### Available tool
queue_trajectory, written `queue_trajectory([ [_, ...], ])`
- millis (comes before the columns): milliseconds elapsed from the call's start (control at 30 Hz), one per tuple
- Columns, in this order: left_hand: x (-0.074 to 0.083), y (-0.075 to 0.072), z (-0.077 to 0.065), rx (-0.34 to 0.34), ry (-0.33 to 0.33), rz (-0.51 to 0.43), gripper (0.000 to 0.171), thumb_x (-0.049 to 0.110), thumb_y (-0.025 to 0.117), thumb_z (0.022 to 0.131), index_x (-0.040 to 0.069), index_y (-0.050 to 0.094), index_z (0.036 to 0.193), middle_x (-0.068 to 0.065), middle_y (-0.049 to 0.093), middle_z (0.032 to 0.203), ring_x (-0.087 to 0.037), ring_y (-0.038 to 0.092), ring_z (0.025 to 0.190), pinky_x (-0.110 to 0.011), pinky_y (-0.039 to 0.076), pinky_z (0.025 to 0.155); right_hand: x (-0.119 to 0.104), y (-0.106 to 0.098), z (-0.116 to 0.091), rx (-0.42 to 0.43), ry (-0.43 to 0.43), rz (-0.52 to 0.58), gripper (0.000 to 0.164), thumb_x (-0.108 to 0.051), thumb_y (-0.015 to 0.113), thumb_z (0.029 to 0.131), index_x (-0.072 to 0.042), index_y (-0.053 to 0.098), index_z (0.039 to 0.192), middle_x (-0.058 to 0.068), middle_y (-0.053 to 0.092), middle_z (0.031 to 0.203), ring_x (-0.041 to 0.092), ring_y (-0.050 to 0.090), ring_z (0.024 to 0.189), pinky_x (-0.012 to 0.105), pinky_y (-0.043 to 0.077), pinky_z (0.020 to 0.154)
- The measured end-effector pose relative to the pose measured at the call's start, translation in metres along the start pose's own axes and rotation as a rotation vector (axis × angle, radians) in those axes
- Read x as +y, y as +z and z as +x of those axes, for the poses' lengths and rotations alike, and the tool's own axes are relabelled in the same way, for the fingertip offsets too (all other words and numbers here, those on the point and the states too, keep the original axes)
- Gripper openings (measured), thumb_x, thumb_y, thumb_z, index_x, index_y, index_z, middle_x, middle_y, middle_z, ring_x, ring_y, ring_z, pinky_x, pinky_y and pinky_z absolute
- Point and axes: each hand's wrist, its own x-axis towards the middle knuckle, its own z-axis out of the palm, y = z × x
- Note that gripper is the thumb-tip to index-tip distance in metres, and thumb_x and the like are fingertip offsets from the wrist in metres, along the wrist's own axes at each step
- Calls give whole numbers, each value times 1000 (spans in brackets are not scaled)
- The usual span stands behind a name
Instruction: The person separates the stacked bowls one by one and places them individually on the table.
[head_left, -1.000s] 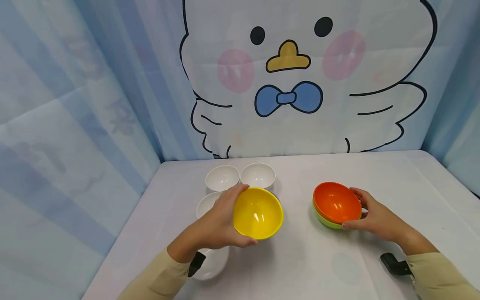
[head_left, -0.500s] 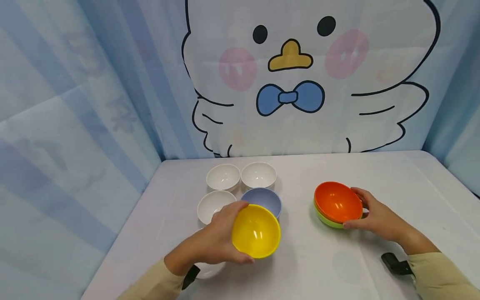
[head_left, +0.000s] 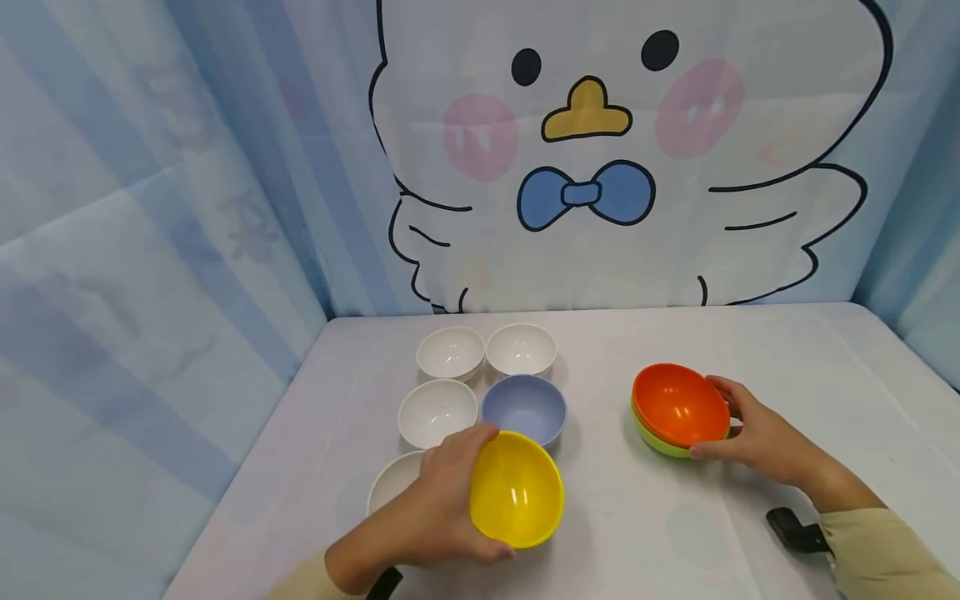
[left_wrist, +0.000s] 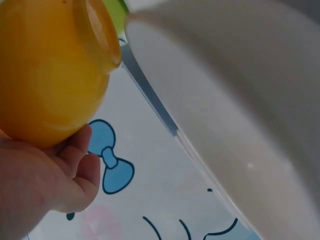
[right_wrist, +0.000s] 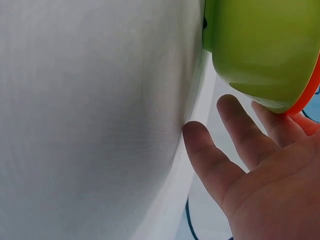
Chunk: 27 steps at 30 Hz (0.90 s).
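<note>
My left hand (head_left: 444, 502) grips a yellow bowl (head_left: 517, 490) by its left side, thumb at the near rim. The bowl tilts towards me, above the table; the left wrist view shows the yellow bowl's outside (left_wrist: 50, 75). My right hand (head_left: 761, 440) holds the right side of an orange bowl (head_left: 678, 404), thumb near and index finger far. This orange bowl sits nested in a green bowl (head_left: 660, 445). In the right wrist view, the other fingers (right_wrist: 245, 130) spread beneath the green bowl's side. Just behind the yellow bowl stands a periwinkle blue bowl (head_left: 525, 408).
Several white bowls (head_left: 437, 412) stand at the left of the white table (head_left: 600, 517), one partly hidden by my left hand. Two of them, including a far white bowl (head_left: 521, 350), line the back. A cartoon-printed curtain (head_left: 585, 250) hangs behind the table.
My left hand has brought the yellow bowl nearer to me and lower in view, uncovering the blue bowl. The right hand stays at the orange bowl.
</note>
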Motion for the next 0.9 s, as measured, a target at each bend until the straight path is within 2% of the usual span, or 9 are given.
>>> queue_trajectory([
  [167,0,10,-7,42,11,-23,112,41,91,63,3,32,150,-8,37,151,-29,32,138,-60,24,109,0,0,0,-1,10,2,107,-34,81,85,9,11,153,38,31,146,53,44,123,63,48,91],
  [367,-3,28,-10,163,61,32,109,39,93,61,-1,37,145,-11,42,145,-31,36,136,-59,29,107,1,1,0,-7,16,7,106,-34,80,85,9,11,153,38,31,146,53,44,123,63,48,91],
  [467,-3,34,-9,190,68,62,109,40,93,60,-1,37,144,-11,43,145,-29,38,135,-56,31,106,1,1,-1,-7,16,7,105,-34,79,86,9,11,153,39,31,146,53,44,123,63,48,91],
  [700,-5,49,-8,170,61,210,109,48,91,62,-3,40,144,-15,44,146,-30,41,133,-49,36,101,2,2,-1,-7,15,13,106,-34,80,85,9,11,153,38,30,147,53,42,124,64,47,92],
  [900,-8,50,-8,135,35,250,110,53,89,65,-3,39,146,-14,41,149,-29,39,134,-48,34,100,0,1,-1,-9,10,15,106,-33,80,85,9,10,153,39,30,146,54,44,123,64,48,91],
])
